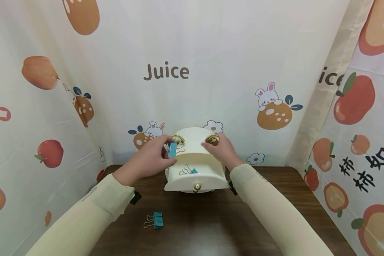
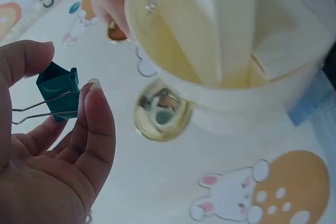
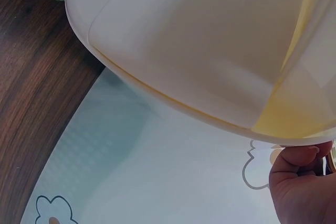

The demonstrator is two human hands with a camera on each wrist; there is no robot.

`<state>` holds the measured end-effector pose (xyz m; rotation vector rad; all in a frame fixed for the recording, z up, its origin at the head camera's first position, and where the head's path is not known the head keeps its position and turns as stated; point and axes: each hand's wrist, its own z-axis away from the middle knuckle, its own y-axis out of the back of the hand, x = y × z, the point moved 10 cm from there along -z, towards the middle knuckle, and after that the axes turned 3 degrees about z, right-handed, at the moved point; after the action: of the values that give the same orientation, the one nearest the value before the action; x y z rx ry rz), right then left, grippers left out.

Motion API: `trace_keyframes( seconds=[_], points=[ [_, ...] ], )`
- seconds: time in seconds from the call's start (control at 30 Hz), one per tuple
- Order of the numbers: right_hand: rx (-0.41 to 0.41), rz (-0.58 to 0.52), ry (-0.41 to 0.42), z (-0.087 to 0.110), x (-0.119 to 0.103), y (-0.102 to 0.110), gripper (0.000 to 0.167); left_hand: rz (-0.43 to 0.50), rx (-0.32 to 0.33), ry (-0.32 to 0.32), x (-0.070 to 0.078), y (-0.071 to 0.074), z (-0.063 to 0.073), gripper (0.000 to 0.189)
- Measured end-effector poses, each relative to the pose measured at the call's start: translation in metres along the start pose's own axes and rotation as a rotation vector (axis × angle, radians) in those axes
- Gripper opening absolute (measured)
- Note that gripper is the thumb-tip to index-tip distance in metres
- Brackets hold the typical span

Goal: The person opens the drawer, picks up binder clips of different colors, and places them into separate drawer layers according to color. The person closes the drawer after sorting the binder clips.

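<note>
My left hand (image 1: pixel 150 156) pinches a teal binder clip (image 2: pixel 56 90) between thumb and fingers, its wire handles loose. It is beside the left gold round fitting (image 2: pixel 163 109) of a white box (image 1: pixel 194 137). My right hand (image 1: pixel 223 148) grips the box at its top right, fingers curled at the other gold fitting (image 1: pixel 212 139); its thumb lies along the rim in the right wrist view. The box's curved drawer (image 1: pixel 208 180), with a gold knob (image 1: pixel 197 186), is pulled out at the front. Inside it lies a binder clip (image 1: pixel 193 171), partly hidden by the drawer front.
More teal binder clips (image 1: pixel 158 220) lie together on the dark wooden table (image 1: pixel 211 227), front left of the box. A fruit-print curtain (image 1: pixel 192 99) hangs right behind the box and along both sides.
</note>
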<state>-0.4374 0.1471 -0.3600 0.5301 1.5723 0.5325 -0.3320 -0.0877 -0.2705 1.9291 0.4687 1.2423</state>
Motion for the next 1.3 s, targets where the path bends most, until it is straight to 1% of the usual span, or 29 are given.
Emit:
trace_keyframes(
  seconds=[0.1, 0.23, 0.33, 0.43, 0.6, 0.77, 0.9, 1.03, 1.17, 1.3],
  points=[
    [0.003, 0.004, 0.003, 0.0, -0.001, 0.0, 0.075, 0.006, -0.015, -0.015, 0.01, -0.003, -0.004, 0.055],
    [0.003, 0.005, -0.003, -0.002, 0.001, 0.0, 0.076, -0.016, -0.02, -0.045, 0.025, -0.008, -0.011, 0.05],
    [-0.002, -0.002, -0.011, -0.003, 0.003, -0.001, 0.077, -0.032, -0.023, -0.062, 0.034, -0.014, -0.015, 0.05],
    [-0.002, -0.011, -0.006, -0.003, 0.003, -0.002, 0.073, -0.043, -0.023, -0.081, 0.042, -0.021, -0.019, 0.05],
    [0.008, -0.007, 0.031, -0.002, -0.001, -0.001, 0.063, -0.048, -0.026, -0.123, 0.057, -0.031, -0.026, 0.047],
    [0.014, 0.016, 0.05, -0.003, -0.003, 0.0, 0.05, -0.005, -0.05, -0.14, 0.069, -0.044, -0.032, 0.04],
    [0.016, 0.031, 0.058, -0.005, -0.004, 0.002, 0.047, 0.046, -0.07, -0.128, 0.073, -0.056, -0.035, 0.035],
    [0.019, 0.044, 0.062, -0.004, -0.006, 0.002, 0.05, 0.038, -0.079, -0.111, 0.072, -0.067, -0.037, 0.037],
    [0.015, 0.059, 0.029, 0.0, -0.006, 0.003, 0.05, 0.035, -0.104, -0.099, 0.069, -0.077, -0.038, 0.042],
    [0.004, 0.06, 0.002, 0.003, -0.006, 0.003, 0.05, 0.047, -0.126, -0.099, 0.071, -0.085, -0.037, 0.041]
  ],
)
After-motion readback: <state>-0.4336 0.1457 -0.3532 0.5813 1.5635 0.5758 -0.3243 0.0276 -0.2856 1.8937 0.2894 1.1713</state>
